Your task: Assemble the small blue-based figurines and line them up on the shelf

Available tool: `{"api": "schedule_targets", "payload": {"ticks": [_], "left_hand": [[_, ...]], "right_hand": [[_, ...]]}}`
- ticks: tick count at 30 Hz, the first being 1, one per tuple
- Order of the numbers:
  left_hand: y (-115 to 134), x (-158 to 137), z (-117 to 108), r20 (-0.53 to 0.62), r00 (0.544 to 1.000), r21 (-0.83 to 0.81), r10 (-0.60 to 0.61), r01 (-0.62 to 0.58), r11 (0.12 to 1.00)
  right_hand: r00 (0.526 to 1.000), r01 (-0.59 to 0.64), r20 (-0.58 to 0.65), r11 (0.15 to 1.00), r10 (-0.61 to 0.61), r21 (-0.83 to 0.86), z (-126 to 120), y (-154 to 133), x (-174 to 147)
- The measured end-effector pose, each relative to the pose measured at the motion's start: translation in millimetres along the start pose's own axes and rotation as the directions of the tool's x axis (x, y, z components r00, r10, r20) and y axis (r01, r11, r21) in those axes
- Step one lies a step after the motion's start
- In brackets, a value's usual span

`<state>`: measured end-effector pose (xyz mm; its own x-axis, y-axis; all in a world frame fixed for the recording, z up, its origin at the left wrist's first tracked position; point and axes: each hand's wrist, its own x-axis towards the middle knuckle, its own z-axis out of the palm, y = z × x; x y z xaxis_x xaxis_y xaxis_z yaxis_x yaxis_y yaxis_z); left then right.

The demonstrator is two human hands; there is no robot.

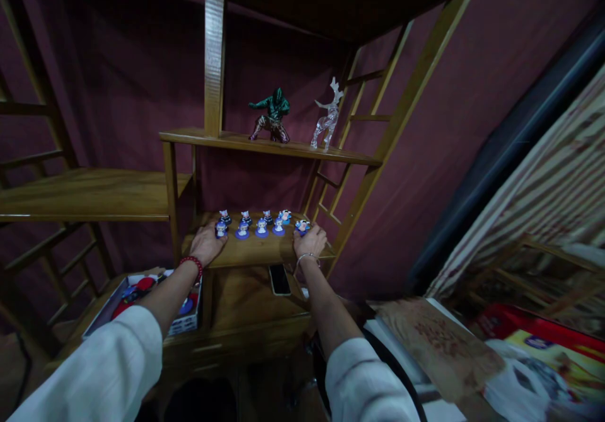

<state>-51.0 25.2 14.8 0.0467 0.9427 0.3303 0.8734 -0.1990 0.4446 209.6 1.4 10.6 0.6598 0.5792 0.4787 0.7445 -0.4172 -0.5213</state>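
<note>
Two rows of small figurines stand on the low wooden shelf point(250, 255). My left hand point(207, 245), wearing a red bead bracelet, has its fingers closed at the base of the leftmost front figurine point(220, 229), which is white and purple. At the right end, my right hand point(311, 243) grips a blue figurine point(302, 226) with a dark-and-white top; its fingers partly cover the base. Between the hands are several purple-based figurines, among them a front one point(261, 227). Behind them sit dark-based figurines, including a middle one point(245, 217).
Above, a green-and-bronze crouching statue point(274, 116) and a clear deer ornament point(327, 116) share a shelf. A phone point(279, 279) lies on the lower surface. At left is a box point(184, 327) of mixed items. Cardboard point(435, 340) and a plastic bag point(515, 378) are at right.
</note>
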Motion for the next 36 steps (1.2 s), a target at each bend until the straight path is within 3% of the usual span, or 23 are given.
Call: {"api": "schedule_targets", "payload": {"ticks": [10, 25, 36], "left_hand": [[-1, 0, 2, -0.012, 1.0, 0.01, 0.012, -0.012, 1.0], [0, 1, 1, 0.0, 1.0, 0.004, 0.002, -0.002, 1.0], [0, 0, 0, 0.004, 1.0, -0.041, 0.008, -0.008, 0.999]], "right_hand": [[0.964, -0.018, 0.263, 0.997, 0.039, -0.081, 8, 2, 27], [0.939, 0.063, 0.344, 0.994, -0.029, -0.087, 9, 7, 32], [0.961, 0.047, 0.272, 0.998, -0.058, 0.047, 8, 13, 32]]}}
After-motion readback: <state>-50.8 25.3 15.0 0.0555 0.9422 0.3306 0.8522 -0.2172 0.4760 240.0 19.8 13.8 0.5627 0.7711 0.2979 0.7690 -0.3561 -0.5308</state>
